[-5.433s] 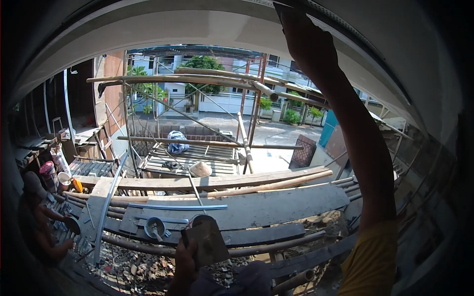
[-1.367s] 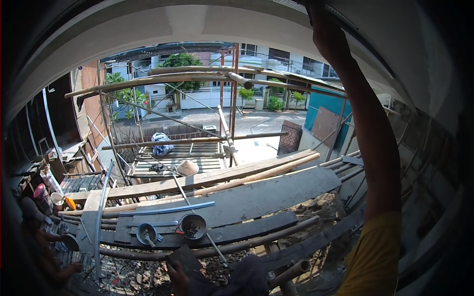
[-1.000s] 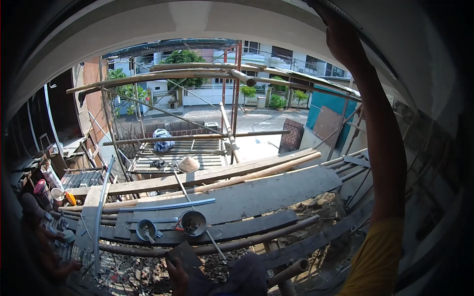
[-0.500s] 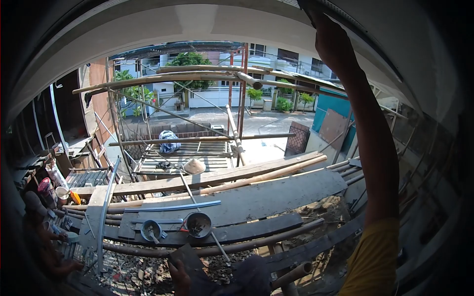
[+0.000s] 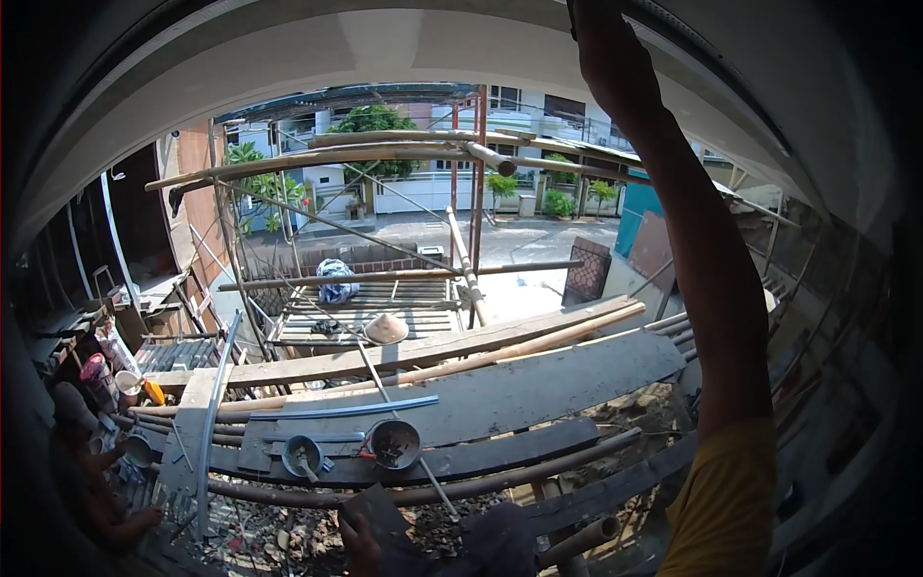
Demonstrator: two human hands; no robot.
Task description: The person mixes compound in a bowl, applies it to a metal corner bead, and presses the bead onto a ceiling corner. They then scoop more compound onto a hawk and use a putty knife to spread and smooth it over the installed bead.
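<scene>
My right hand (image 5: 620, 72) is raised at the top of the head view, close to the pale ceiling edge (image 5: 461, 62). Its fingers are closed around a dark tool (image 5: 574, 19), probably a trowel, mostly cut off by the frame. Low in the view, my left hand (image 5: 360, 546) grips a dark flat board (image 5: 381, 510) by its near edge. Beyond the board, on the planks, sit a bucket of dark grey mix (image 5: 394, 444) and a smaller bowl (image 5: 303, 458) with a tool leaning in it.
Wooden planks (image 5: 538, 385) and bamboo poles (image 5: 567, 452) form a scaffold over rubble (image 5: 279, 539). A metal strip (image 5: 351, 409) lies across them. At lower left a co-worker (image 5: 77, 423) has a hand at a bowl (image 5: 139, 450). A conical hat (image 5: 386, 329) rests on lower slats.
My right hand has moved left and slightly up along the ceiling edge. The co-worker's bowl has tipped so its inside shows. My left hand still holds the board.
</scene>
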